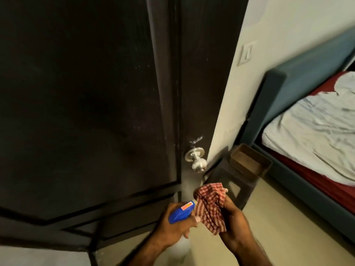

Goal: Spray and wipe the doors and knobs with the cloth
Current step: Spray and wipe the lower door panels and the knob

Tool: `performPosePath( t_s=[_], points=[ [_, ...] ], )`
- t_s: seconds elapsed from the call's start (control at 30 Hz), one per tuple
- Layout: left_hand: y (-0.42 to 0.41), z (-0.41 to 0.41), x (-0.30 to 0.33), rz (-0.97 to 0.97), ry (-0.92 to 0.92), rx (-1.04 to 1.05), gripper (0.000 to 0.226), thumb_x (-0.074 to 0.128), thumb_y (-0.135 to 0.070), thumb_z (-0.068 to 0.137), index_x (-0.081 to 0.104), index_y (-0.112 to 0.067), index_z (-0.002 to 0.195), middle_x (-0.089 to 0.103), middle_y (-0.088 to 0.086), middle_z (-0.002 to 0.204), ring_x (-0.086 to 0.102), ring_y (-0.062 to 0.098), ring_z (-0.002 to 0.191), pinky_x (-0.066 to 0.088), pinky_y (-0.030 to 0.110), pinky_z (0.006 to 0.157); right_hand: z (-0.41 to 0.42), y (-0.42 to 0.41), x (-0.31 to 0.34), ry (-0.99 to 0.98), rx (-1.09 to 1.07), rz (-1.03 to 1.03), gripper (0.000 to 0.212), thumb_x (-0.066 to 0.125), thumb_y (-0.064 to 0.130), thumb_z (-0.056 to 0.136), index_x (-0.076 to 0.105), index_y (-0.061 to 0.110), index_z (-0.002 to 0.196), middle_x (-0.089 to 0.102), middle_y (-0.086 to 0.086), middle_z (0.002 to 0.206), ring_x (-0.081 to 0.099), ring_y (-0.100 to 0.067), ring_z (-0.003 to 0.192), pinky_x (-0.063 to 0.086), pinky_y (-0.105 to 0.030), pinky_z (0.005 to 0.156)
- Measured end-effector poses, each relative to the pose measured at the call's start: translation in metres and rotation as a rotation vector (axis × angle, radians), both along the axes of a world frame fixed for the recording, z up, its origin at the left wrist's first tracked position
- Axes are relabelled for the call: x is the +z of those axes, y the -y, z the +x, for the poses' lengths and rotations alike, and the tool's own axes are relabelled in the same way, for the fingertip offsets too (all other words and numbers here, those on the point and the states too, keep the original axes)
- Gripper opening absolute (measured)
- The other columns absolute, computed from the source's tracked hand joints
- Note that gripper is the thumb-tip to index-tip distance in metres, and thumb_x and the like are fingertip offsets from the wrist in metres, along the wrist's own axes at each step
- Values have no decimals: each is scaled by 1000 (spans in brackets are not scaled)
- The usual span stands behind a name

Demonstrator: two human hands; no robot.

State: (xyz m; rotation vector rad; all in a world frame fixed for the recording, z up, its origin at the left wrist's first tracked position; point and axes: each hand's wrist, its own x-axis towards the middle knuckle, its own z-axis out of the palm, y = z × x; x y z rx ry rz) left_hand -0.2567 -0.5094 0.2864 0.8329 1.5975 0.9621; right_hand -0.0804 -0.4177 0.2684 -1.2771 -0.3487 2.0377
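Blue bed frame (299, 77) with rumpled white sheet (315, 120), wall switch (245, 54), brown box (249, 160) on dark stool (230, 175).

Air before knob (197, 162) open; stool (233, 181) close right.

A cream wall (249, 77) carries a switch plate (245, 54); a blue-framed bed (299, 87) with rumpled pale sheet (315, 123) stands right, a dark stool (228, 181) beside it on beige floor (284, 231)
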Motion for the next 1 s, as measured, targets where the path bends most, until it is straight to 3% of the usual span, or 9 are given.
performPosePath(
  t_s=[0.13, 0.2, 0.27, 0.37, 0.47, 0.63, 0.73, 0.87, 1.0],
  points=[
    [16, 20, -2, -15, -84, -75, 19, 82, -19, 90, 70, -13, 78, 67, 6, 67, 61, 16, 58, 60, 35, 78, 21, 27, 0, -56, -42, -42, 49, 59, 25, 97, 64, 4, 140, 70, -21, 135, 67, -40, 126, 51, -50, 107],
    [21, 30, -1, -26, -117, -85, 21, 80, -14, 91, 65, -19, 77, 66, 3, 65, 61, 12, 57, 60, 28, 70, 31, 34, -3, -49, -24, -48, 47, 56, 27, 100, 64, 3, 140, 71, -22, 134, 70, -39, 122, 54, -48, 101],
    [27, 44, -2, -30, -164, -150, 31, 79, -16, 89, 62, -27, 66, 60, -3, 58, 59, 12, 54, 58, 31, 63, 43, 41, -5, -41, 7, -32, 46, 54, 28, 102, 63, 2, 139, 71, -21, 133, 72, -37, 119, 55, -46, 95],
    [40, 65, -5, -82, -199, -203, 21, 73, -32, 78, 61, -27, 62, 55, -3, 57, 57, 15, 54, 56, 35, 61, 67, 54, -4, -23, 29, 15, 46, 56, 27, 97, 67, 2, 135, 73, -20, 131, 73, -37, 117, 56, -46, 94],
    [57, 91, -12, -116, -202, -217, 27, 77, -40, 76, 65, -17, 78, 61, -5, 61, 62, 15, 57, 60, 36, 64, 101, 70, -7, -21, 35, 17, 40, 54, 27, 103, 70, 5, 132, 72, -21, 132, 70, -39, 122, 54, -50, 105],
    [84, 128, -14, -140, -208, -151, 15, 78, -15, 89, 65, -15, 84, 60, -6, 60, 60, 7, 56, 59, 29, 65, 132, 104, -7, 18, 100, 36, 39, 55, 29, 105, 69, 5, 133, 74, -21, 127, 71, -40, 118, 59, -51, 98],
    [99, 138, -5, -144, -180, -85, 18, 80, -13, 90, 63, -17, 92, 62, -4, 66, 60, 7, 59, 61, 28, 72, 135, 117, -2, 55, 137, 66, 41, 57, 32, 103, 68, 10, 135, 75, -18, 126, 70, -40, 121, 58, -54, 103],
    [112, 139, 5, -95, -140, 26, 31, 78, -6, 91, 54, -24, 83, 57, -3, 74, 56, 9, 66, 50, 8, 55, 131, 120, 8, 77, 212, 159, 37, 54, 27, 104, 64, 24, 140, 74, -13, 130, 69, -37, 123, 56, -55, 105],
    [120, 122, 3, -80, -112, 142, 31, 83, -15, 88, 62, -10, 109, 67, 2, 78, 63, 12, 64, 63, 25, 67, 123, 118, 17, 89, 249, 237, 41, 52, 23, 106, 59, 28, 146, 71, -10, 137, 67, -36, 128, 52, -59, 111]
  ],
)
